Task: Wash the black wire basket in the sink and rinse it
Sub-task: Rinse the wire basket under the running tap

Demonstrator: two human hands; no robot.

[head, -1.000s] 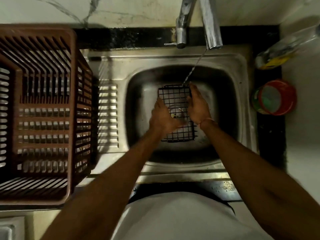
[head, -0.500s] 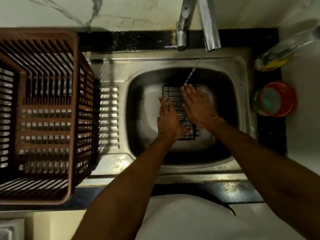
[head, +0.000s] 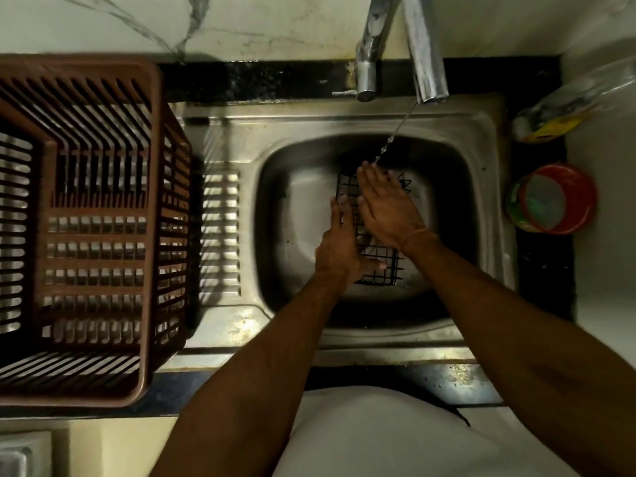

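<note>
From the head view, the black wire basket (head: 377, 259) lies inside the steel sink (head: 285, 215), near the middle of the bowl, its grid showing between and below the two hands. The left hand (head: 339, 247) rests on the basket's left part with fingers straight and close together, thumb stretched out to the right over the wires; its grip is wide and flat, curled round nothing. The right hand (head: 387, 208) lies flat across the basket's upper part, fingers straight and pointing away from the person, grip likewise wide. A thin stream of water (head: 395, 132) falls from the tap (head: 426, 53) to just beside the right fingertips. A brown slatted crate (head: 151, 215) stands on the drainboard left of the bowl. On the dark desk right of the sink sit a red-rimmed round tub (head: 554, 197) and a bottle (head: 564, 108).
</note>
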